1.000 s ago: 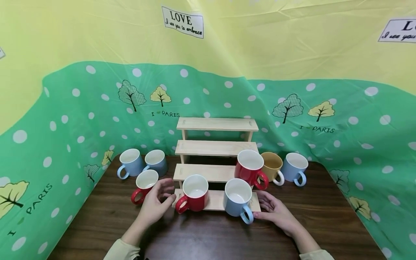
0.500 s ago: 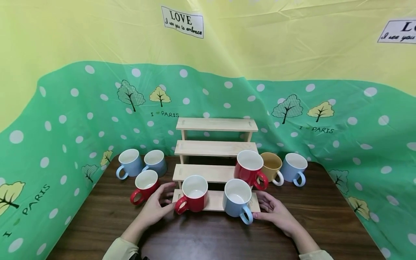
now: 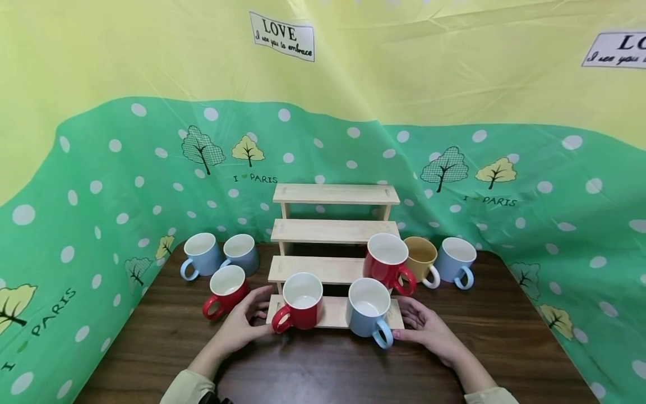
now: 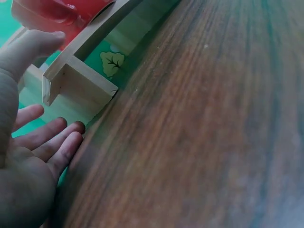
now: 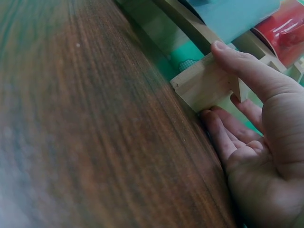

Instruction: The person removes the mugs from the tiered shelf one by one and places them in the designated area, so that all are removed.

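A tiered wooden shelf (image 3: 310,269) of several steps stands on the table. Its lowest step bears a red mug (image 3: 305,303) on the left and a light blue mug (image 3: 364,314) on the right; another red mug (image 3: 382,270) sits at the right end of the step above. My left hand (image 3: 242,322) is beside the lowest step's left end, fingers loosely bent by its side panel (image 4: 88,90) and thumb near its front. At the other end my right hand (image 3: 429,331) grips the step, the thumb on its front corner and fingers curled by the side panel (image 5: 202,88).
Left of the shelf stand a red mug (image 3: 229,289) and two blue mugs, one pale (image 3: 207,259) and one greyer (image 3: 245,258). At right are a tan mug (image 3: 420,261) and a light blue mug (image 3: 454,264). A printed cloth (image 3: 343,151) hangs behind the dark table (image 3: 323,370).
My left hand has moved slightly down and closer to the lowest step's left end, its thumb coming toward the front edge. My right hand, the shelf and the mugs keep their places.
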The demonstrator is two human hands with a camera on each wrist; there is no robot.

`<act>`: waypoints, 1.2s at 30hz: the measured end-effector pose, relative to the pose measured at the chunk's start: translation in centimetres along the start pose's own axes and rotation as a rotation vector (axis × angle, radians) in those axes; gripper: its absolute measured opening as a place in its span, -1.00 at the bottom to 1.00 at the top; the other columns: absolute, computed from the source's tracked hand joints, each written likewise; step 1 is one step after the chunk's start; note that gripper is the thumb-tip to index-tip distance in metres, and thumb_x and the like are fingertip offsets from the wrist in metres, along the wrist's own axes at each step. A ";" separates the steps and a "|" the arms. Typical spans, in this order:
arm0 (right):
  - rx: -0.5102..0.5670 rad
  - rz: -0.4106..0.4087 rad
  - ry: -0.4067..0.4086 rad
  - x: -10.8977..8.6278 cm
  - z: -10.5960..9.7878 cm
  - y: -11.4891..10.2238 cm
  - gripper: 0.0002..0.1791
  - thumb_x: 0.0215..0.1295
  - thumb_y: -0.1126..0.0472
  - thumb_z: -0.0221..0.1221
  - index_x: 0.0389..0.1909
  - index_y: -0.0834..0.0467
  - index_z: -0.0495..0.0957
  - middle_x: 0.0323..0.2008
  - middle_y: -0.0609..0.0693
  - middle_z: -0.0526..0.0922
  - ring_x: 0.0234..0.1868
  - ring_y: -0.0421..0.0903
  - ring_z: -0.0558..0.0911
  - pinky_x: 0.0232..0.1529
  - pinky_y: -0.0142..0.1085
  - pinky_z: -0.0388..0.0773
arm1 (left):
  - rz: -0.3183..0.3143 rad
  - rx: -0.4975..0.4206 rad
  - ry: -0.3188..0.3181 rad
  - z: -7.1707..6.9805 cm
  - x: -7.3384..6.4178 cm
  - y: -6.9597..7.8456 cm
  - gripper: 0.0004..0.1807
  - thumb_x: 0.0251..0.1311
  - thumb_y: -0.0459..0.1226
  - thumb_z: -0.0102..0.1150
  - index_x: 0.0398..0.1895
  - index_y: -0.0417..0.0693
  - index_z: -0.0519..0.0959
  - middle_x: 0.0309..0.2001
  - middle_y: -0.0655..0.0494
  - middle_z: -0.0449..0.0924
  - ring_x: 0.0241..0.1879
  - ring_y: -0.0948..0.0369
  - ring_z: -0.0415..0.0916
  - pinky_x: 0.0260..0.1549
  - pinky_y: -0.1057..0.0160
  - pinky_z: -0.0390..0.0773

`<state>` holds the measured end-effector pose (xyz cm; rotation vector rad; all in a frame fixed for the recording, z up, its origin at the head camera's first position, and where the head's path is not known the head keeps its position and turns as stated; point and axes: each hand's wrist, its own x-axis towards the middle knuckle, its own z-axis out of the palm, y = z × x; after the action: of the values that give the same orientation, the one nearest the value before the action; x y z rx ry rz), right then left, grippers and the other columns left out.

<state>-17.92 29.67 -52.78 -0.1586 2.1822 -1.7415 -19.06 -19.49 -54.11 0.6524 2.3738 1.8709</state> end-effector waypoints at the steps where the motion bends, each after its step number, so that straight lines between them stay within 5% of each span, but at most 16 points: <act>1: -0.005 0.002 -0.003 0.0 0.0 0.0 -0.02 0.39 0.19 0.49 0.67 0.29 0.16 0.56 0.35 0.38 0.54 0.29 0.45 0.37 -0.25 0.57 | 0.014 0.021 0.000 0.0 -0.1 -0.2 -0.14 0.20 -0.32 0.61 0.53 -0.26 0.40 0.38 -0.26 0.57 0.20 0.00 0.67 0.06 0.23 0.70; 8: -0.017 -0.015 -0.047 0.0 -0.2 -0.4 -0.03 0.41 0.21 0.47 0.67 0.32 0.13 0.58 0.39 0.34 0.53 0.29 0.46 0.34 -0.28 0.59 | 0.024 0.085 0.006 0.1 -0.2 -0.5 -0.21 0.18 -0.26 0.63 0.44 -0.28 0.48 0.18 -0.06 0.74 0.03 0.19 0.69 -0.01 0.31 0.67; 13: -0.015 -0.018 -0.055 -0.1 -0.4 -0.8 -0.04 0.40 0.22 0.47 0.66 0.32 0.16 0.56 0.37 0.36 0.50 0.23 0.50 0.30 -0.35 0.59 | -0.058 0.039 -0.016 0.1 0.0 -0.1 -0.21 0.20 -0.28 0.61 0.47 -0.27 0.46 0.23 -0.17 0.71 0.10 0.14 0.68 0.08 0.29 0.66; 20: -0.061 -0.025 -0.124 -0.3 -1.5 -2.0 -0.07 0.43 0.22 0.45 0.63 0.44 0.17 0.53 0.43 0.40 0.43 0.29 0.57 0.27 -0.23 0.66 | -0.047 -0.033 -0.054 0.0 0.1 -0.3 -0.21 0.24 -0.38 0.56 0.48 -0.37 0.39 0.31 -0.33 0.63 0.24 0.13 0.65 0.19 0.34 0.62; 27: -0.136 0.022 -0.115 -1.0 -3.3 -5.7 -0.07 0.49 0.19 0.41 0.62 0.50 0.10 0.47 0.47 0.46 0.40 0.36 0.59 0.19 -0.05 0.73 | -0.054 -0.032 -0.052 0.1 0.1 -0.5 -0.21 0.24 -0.36 0.57 0.48 -0.35 0.39 0.32 -0.31 0.63 0.24 0.15 0.65 0.19 0.33 0.62; 36: -0.277 -0.084 0.018 -1.8 -3.7 -11.4 -0.04 0.49 0.11 0.42 0.66 0.40 0.10 0.54 0.45 0.36 0.46 0.42 0.49 0.24 -0.18 0.69 | -0.089 -0.032 -0.065 -0.2 0.1 -0.4 -0.19 0.25 -0.33 0.56 0.50 -0.34 0.38 0.35 -0.29 0.61 0.29 0.10 0.63 0.25 0.33 0.59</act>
<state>-18.87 30.83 -40.75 -0.3076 2.4547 -1.4777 -19.36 -19.65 -54.40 0.5848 2.2889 1.8194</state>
